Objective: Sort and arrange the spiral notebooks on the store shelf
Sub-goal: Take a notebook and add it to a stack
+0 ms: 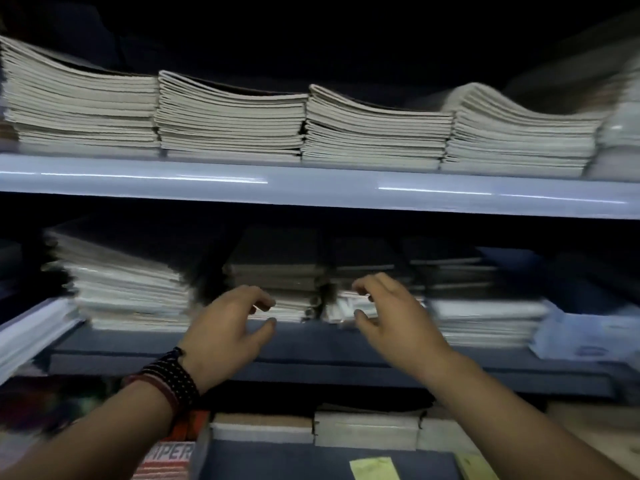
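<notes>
Left hand [228, 327]: up at the middle shelf [311, 344], back toward the camera, fingers [265, 301] curved over and thumb low. Brackets the front edge of the left-centre stack [284, 308] of spiral notebooks. Contact blurred; cannot tell whether gripping or only hovering in front. Beaded wristbands [169, 379], dark and red, on that wrist.

Right hand [391, 317]: same posture mirrored, fingers curled above and thumb below the near end of the right-centre stack [346, 306]. Pale page edges visible between fingertip and thumb. Smeared here too; cannot tell whether holding.

Both centre stacks: flat on the middle shelf, side by side, dark covers on top. Wire coils [313, 304] showing in the narrow gap between them.

Outward on the same shelf:
- taller slumping stack [128, 292] to the left, layers fanned out of line
- another stack [485, 317] just right of the right hand
- pale blue packet [581, 337] at far right

Upper shelf [311, 188], pale and glossy: row of four stacks [232, 123] of thin notebooks, page edges forward, tops sagging in waves.

Below the middle shelf:
- wrapped packs [367, 429] lying flat
- yellow sticky note [374, 467] on a dark surface
- red printed cover [169, 459] at lower left, lettering partly cut off

Whole view dim and blurred.
</notes>
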Available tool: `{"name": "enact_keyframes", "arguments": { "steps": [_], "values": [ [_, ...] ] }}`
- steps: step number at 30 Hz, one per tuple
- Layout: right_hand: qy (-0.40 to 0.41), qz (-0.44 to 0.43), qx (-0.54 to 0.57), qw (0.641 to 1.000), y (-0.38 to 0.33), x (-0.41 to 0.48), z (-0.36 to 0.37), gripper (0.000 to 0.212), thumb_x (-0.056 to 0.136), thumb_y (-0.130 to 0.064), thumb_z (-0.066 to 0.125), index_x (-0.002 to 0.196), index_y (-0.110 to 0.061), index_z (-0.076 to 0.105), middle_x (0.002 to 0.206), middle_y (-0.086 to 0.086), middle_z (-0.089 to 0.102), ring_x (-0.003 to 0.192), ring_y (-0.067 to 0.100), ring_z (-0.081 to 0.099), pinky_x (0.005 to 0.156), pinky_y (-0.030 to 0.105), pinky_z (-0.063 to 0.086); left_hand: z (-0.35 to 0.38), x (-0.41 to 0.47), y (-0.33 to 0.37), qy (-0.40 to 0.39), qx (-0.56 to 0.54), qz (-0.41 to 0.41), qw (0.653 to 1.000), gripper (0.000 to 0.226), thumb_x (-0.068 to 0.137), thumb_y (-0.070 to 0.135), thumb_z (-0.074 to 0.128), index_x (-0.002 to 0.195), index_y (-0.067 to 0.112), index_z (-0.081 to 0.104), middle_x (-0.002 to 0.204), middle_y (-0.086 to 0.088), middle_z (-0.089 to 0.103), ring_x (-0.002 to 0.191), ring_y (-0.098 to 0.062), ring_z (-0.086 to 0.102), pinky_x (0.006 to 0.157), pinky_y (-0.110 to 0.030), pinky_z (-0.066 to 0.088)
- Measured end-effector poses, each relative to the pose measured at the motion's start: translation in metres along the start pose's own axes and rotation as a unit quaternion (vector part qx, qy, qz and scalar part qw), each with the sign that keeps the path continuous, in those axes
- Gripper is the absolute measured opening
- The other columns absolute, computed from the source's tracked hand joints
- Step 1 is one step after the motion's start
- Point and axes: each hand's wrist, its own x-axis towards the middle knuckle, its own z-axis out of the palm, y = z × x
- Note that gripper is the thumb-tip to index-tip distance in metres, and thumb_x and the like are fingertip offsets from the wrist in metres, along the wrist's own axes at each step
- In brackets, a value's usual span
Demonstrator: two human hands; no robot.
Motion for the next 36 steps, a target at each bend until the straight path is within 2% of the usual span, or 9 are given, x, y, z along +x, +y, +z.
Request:
{"name": "enact_keyframes", "arguments": {
  "steps": [3, 5, 9, 14, 18, 23, 29, 33, 36],
  "values": [
    [0.01, 0.028, -0.05, 0.998, 0.04, -0.019, -0.025, 0.034, 0.096, -0.026, 0.058, 0.129, -0.023, 0.053, 0.123, -0.009, 0.05, 0.116, 0.014, 0.049, 0.086, 0.032, 0.049, 0.036, 0.022, 0.039, -0.002, -0.004, 0.049, 0.999, 0.036, 0.083, 0.052, 0.051, 0.107, 0.029, 0.065, 0.102, 0.017, 0.062, 0.096, -0.004, 0.06, 0.087, -0.028, 0.051],
    [0.022, 0.039, -0.066, 0.997, 0.063, -0.028, -0.039, 0.034, 0.094, -0.024, 0.06, 0.128, -0.02, 0.056, 0.121, -0.006, 0.052, 0.114, 0.018, 0.049, 0.087, 0.035, 0.049, 0.056, 0.034, 0.061, -0.013, -0.007, 0.079, 0.997, 0.04, 0.081, 0.054, 0.045, 0.106, 0.03, 0.064, 0.099, 0.019, 0.06, 0.094, -0.005, 0.059, 0.085, -0.029, 0.052],
    [0.029, 0.064, -0.106, 0.992, 0.106, -0.041, -0.062, 0.037, 0.095, -0.026, 0.06, 0.131, -0.019, 0.055, 0.123, -0.004, 0.052, 0.116, 0.018, 0.045, 0.089, 0.033, 0.048, 0.093, 0.059, 0.102, -0.02, 0.004, 0.126, 0.992, 0.041, 0.083, 0.055, 0.041, 0.107, 0.031, 0.064, 0.103, 0.019, 0.061, 0.096, -0.009, 0.058, 0.088, -0.033, 0.05],
    [0.017, 0.077, -0.128, 0.989, 0.14, -0.046, -0.069, 0.037, 0.093, -0.024, 0.061, 0.129, -0.021, 0.055, 0.123, -0.003, 0.052, 0.115, 0.018, 0.045, 0.096, 0.032, 0.044, 0.126, 0.085, 0.151, -0.035, 0.026, 0.188, 0.981, 0.036, 0.085, 0.052, 0.041, 0.109, 0.035, 0.061, 0.105, 0.016, 0.063, 0.096, -0.013, 0.058, 0.087, -0.034, 0.047],
    [-0.001, 0.061, -0.179, 0.982, 0.158, -0.048, -0.062, 0.042, 0.085, -0.019, 0.064, 0.126, -0.021, 0.058, 0.118, -0.002, 0.056, 0.11, 0.022, 0.048, 0.092, 0.034, 0.044, 0.153, 0.104, 0.176, -0.094, 0.041, 0.231, 0.968, 0.042, 0.085, 0.053, 0.048, 0.123, 0.037, 0.057, 0.117, 0.015, 0.061, 0.105, -0.014, 0.059, 0.092, -0.033, 0.047],
    [0.049, 0.035, -0.22, 0.974, 0.173, -0.046, -0.049, 0.039, 0.072, -0.015, 0.071, 0.11, -0.022, 0.071, 0.097, -0.004, 0.063, 0.092, 0.023, 0.058, 0.074, 0.035, 0.047, 0.174, 0.125, 0.185, -0.114, 0.071, 0.235, 0.963, 0.047, 0.092, 0.054, 0.055, 0.135, 0.037, 0.05, 0.116, 0.008, 0.066, 0.107, -0.015, 0.062, 0.083, -0.03, 0.047],
    [0.086, 0.009, -0.144, 0.986, 0.18, -0.052, -0.052, 0.027, 0.09, -0.02, 0.066, 0.115, -0.023, 0.074, 0.104, -0.009, 0.072, 0.089, 0.019, 0.059, 0.07, 0.032, 0.049, 0.189, 0.134, 0.174, -0.131, 0.051, 0.22, 0.965, 0.057, 0.087, 0.068, 0.053, 0.136, 0.04, 0.05, 0.113, 0.011, 0.068, 0.102, -0.011, 0.064, 0.086, -0.028, 0.052],
    [0.105, -0.005, -0.169, 0.98, 0.172, -0.064, -0.052, 0.019, 0.091, -0.018, 0.065, 0.107, -0.023, 0.073, 0.095, -0.008, 0.071, 0.083, 0.019, 0.057, 0.07, 0.035, 0.051, 0.191, 0.137, 0.17, -0.14, 0.043, 0.22, 0.965, 0.064, 0.084, 0.063, 0.06, 0.143, 0.039, 0.047, 0.128, 0.009, 0.065, 0.113, -0.011, 0.063, 0.096, -0.028, 0.051],
    [0.11, -0.007, -0.159, 0.981, 0.17, -0.08, -0.051, 0.021, 0.095, -0.02, 0.059, 0.113, -0.023, 0.07, 0.1, -0.009, 0.07, 0.088, 0.019, 0.056, 0.075, 0.037, 0.05, 0.192, 0.139, 0.169, -0.158, 0.045, 0.209, 0.964, 0.074, 0.082, 0.049, 0.072, 0.148, 0.036, 0.043, 0.137, 0.006, 0.06, 0.123, -0.015, 0.058, 0.104, -0.028, 0.047]
  ]
}}
